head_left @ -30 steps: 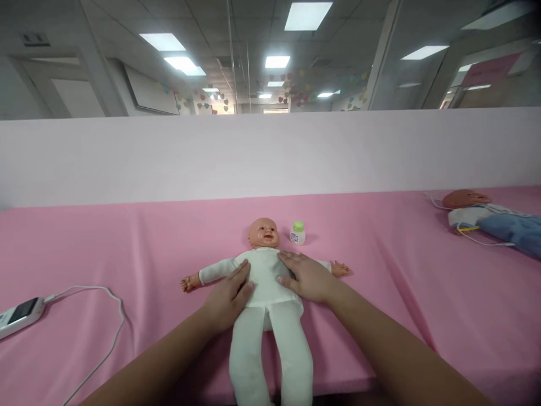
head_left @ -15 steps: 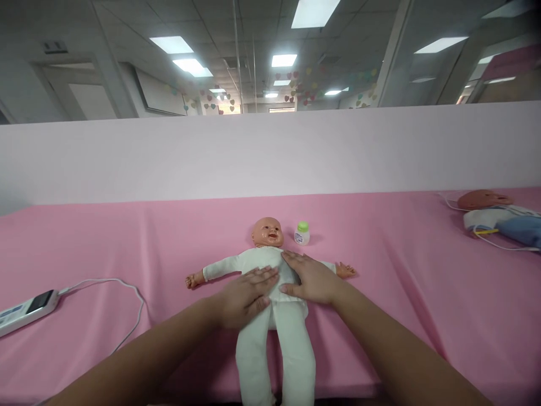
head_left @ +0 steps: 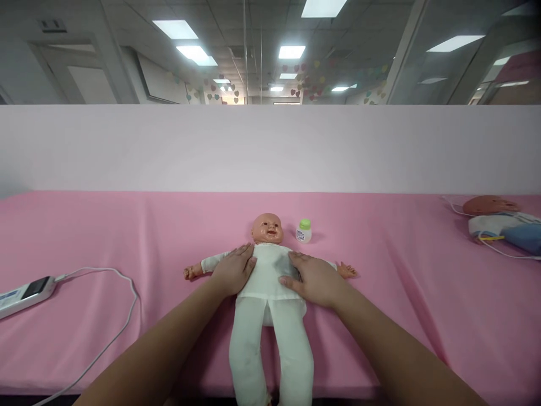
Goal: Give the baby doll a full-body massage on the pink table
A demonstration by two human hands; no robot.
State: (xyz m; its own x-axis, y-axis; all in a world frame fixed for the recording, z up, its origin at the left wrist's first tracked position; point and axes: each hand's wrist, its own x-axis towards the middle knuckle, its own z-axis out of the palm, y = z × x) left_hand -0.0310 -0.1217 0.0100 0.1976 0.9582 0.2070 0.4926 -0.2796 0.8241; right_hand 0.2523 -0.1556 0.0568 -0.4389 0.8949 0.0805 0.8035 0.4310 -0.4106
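A baby doll [head_left: 267,276] in a white suit lies on its back, head away from me and arms spread. My left hand [head_left: 234,269] rests flat along the side of its chest at the left, near the shoulder, fingers stretched out. On the other side of the chest lies my right hand [head_left: 313,276], thumb apart and pointing inward over the belly. A grey patch shows on the doll's front beside that hand. Close to the doll's head stands a small clear bottle [head_left: 303,232] with a green cap.
Pink cloth [head_left: 169,225] covers the table, with a low white wall [head_left: 270,146] behind. At the left lies a white power strip [head_left: 27,296] with a trailing cord. Another doll [head_left: 490,206] with white and blue fabric and a thin tube lies at the far right.
My left hand has moved from the doll's belly up and left to the side of its chest. My right hand stays nearly in place. The view has shifted slightly.
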